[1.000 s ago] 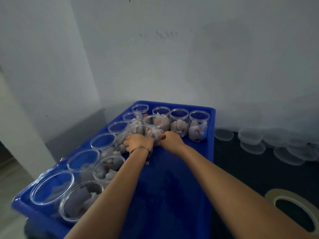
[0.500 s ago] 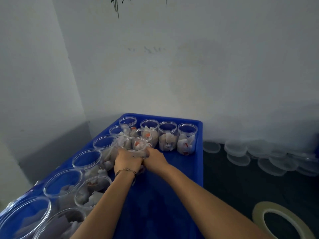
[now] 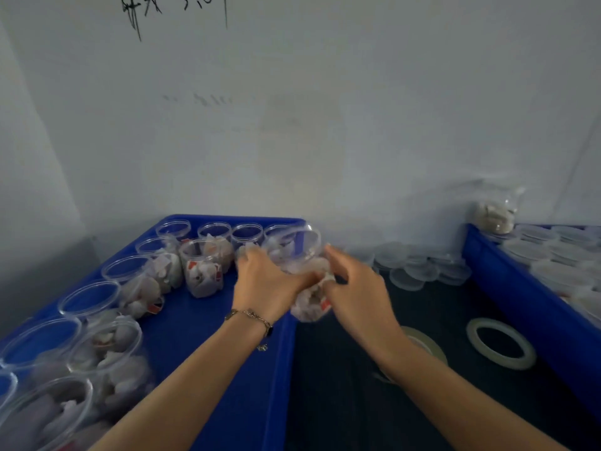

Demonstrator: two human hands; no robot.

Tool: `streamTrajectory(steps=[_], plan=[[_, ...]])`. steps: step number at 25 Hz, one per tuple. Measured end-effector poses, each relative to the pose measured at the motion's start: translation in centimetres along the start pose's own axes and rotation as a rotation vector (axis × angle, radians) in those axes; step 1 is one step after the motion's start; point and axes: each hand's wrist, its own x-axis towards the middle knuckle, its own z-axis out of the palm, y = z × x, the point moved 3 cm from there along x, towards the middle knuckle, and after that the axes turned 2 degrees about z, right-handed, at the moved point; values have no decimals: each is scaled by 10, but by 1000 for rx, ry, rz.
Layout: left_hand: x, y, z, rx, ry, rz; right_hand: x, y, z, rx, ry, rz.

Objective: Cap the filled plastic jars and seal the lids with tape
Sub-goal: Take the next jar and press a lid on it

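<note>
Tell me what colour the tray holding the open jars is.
Blue tray, seen in the head view.

A dark, black-surfaced worktop (image 3: 439, 402) carries a blue plastic tray (image 3: 227, 369) on the left and a second blue plastic tray (image 3: 520, 297) at the right edge. Between them lie two flat rolls of pale tape, one ring (image 3: 500, 343) fully visible and one (image 3: 422, 345) partly hidden by an arm. Stacked clear plastic lids (image 3: 419, 268) lie against the white wall.

A pale grey-white painted wall (image 3: 325, 131) rises behind the work area and bears black handwritten marks (image 3: 143, 11) near its top. A dark, textured desk (image 3: 357, 402) surface lies below. A thin metal chain bracelet (image 3: 252, 317) circles one wrist.
</note>
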Motion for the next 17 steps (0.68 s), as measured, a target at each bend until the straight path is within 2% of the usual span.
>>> streamTrajectory(steps=[6, 10, 14, 17], plan=[[-37, -1, 69, 177, -162, -136, -41, 79, -24, 20, -7, 179], [-47, -17, 86, 350, -340, -116, -56, 129, -8, 60, -89, 303], [-50, -21, 92, 456, -430, -114, -31, 159, -13, -51, -174, 345], [-46, -22, 93, 434, -505, -151, 14, 183, -31, -308, -210, 272]])
